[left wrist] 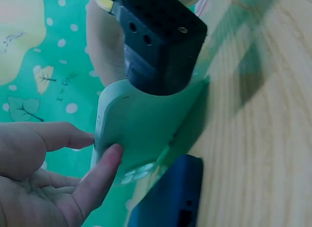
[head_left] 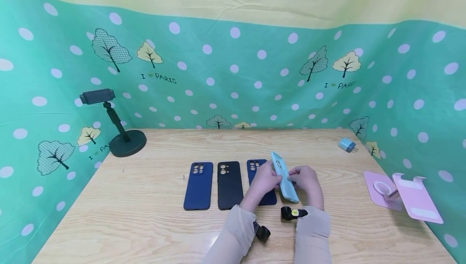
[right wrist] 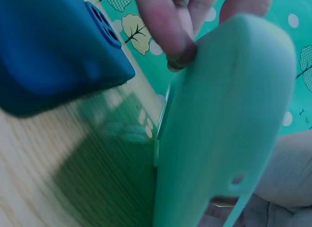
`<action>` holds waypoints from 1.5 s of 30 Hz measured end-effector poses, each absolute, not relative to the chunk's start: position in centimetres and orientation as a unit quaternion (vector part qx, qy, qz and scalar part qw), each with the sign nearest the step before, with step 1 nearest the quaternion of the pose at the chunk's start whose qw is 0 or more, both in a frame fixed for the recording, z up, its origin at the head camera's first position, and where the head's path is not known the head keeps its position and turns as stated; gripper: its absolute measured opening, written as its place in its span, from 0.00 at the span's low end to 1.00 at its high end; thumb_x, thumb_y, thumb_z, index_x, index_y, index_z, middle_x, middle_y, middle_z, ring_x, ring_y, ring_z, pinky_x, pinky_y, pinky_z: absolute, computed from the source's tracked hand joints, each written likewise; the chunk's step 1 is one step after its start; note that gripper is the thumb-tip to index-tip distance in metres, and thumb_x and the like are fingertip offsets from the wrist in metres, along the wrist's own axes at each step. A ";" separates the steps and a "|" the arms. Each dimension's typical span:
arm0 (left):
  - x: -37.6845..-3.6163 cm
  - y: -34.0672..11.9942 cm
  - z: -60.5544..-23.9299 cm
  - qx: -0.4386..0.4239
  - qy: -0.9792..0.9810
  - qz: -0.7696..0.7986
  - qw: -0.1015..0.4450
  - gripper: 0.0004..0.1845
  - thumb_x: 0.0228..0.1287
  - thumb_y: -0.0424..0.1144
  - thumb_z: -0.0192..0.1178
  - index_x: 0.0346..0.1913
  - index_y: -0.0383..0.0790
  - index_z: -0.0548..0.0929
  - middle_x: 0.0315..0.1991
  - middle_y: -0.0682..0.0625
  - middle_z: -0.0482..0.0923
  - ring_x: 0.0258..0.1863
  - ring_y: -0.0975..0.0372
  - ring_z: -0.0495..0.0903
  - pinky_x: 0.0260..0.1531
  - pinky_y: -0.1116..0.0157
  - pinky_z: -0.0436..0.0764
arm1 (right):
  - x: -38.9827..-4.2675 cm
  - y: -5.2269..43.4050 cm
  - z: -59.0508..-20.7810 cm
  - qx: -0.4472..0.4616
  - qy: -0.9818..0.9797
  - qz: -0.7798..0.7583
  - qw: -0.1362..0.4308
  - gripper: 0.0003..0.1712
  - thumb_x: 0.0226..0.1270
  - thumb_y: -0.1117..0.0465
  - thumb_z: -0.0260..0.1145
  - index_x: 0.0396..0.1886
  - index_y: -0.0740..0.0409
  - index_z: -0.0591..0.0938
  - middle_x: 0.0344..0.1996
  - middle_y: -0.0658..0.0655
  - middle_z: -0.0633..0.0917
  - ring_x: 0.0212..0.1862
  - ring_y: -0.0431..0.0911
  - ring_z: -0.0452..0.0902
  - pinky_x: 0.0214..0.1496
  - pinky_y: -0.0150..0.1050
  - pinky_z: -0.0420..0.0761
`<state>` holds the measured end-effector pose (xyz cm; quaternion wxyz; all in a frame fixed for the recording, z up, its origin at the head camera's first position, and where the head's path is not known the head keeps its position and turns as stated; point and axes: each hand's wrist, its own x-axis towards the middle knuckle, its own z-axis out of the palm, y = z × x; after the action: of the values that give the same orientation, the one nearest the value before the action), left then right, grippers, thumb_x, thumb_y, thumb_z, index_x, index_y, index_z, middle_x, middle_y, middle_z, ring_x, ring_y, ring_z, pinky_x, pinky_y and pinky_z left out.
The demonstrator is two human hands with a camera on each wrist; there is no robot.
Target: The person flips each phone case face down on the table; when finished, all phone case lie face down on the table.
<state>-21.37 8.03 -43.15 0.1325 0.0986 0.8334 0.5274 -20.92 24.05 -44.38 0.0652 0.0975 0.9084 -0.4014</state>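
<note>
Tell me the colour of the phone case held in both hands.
Light mint green phone case, plain with no pattern; the head view shows it best.

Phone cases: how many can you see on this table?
4. A dark blue case, a black case and another blue case lie in a row; both hands hold a light green case on edge beside them.

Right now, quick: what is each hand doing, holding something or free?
Left hand: its grip is closed on the light blue phone case, held on edge.
Right hand: its grip is closed on the same case's other side.
</note>
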 end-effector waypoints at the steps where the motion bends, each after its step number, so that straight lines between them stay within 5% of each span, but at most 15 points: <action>1: -21.4 7.9 -43.0 0.101 0.835 0.524 0.132 0.31 0.63 0.30 0.61 0.67 0.28 0.65 0.28 0.46 0.82 0.19 0.63 0.82 0.23 0.70 0.81 | -20.9 24.0 -44.4 0.095 0.907 -0.405 0.069 0.12 0.64 0.68 0.63 0.45 0.72 0.83 0.41 0.67 0.84 0.29 0.45 0.80 0.30 0.36 0.82; 20: -21.3 7.4 -41.8 0.107 0.840 0.516 0.129 0.29 0.65 0.32 0.61 0.67 0.29 0.66 0.27 0.46 0.81 0.19 0.62 0.81 0.20 0.70 0.77 | -21.0 23.1 -44.2 0.055 0.871 -0.472 0.125 0.12 0.68 0.70 0.59 0.46 0.73 0.82 0.29 0.57 0.83 0.29 0.42 0.78 0.29 0.35 0.83; 29: -21.2 7.6 -41.9 0.117 0.837 0.521 0.118 0.30 0.68 0.31 0.57 0.70 0.28 0.62 0.28 0.47 0.80 0.26 0.52 0.85 0.21 0.71 0.79 | -20.8 23.6 -44.2 0.031 0.857 -0.496 0.135 0.16 0.71 0.67 0.56 0.51 0.76 0.79 0.33 0.59 0.84 0.32 0.41 0.79 0.33 0.37 0.85; 41: -21.2 7.9 -42.2 0.130 0.841 0.515 0.102 0.28 0.68 0.30 0.56 0.69 0.29 0.65 0.33 0.46 0.80 0.25 0.62 0.80 0.24 0.71 0.78 | -20.5 24.8 -43.4 0.031 0.854 -0.512 0.089 0.19 0.73 0.61 0.55 0.53 0.73 0.78 0.42 0.68 0.85 0.41 0.48 0.84 0.37 0.40 0.86; 45: -21.2 8.0 -42.5 0.136 0.839 0.515 0.113 0.28 0.68 0.29 0.57 0.69 0.28 0.64 0.31 0.45 0.80 0.24 0.58 0.83 0.23 0.71 0.79 | -20.5 24.9 -42.9 0.021 0.844 -0.528 0.090 0.23 0.74 0.55 0.56 0.55 0.72 0.78 0.45 0.67 0.84 0.44 0.49 0.84 0.41 0.42 0.86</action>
<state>-21.16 7.98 -42.46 0.1129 0.1358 0.8390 0.5147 -20.54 24.88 -42.89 0.0904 0.0210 0.8443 -0.5278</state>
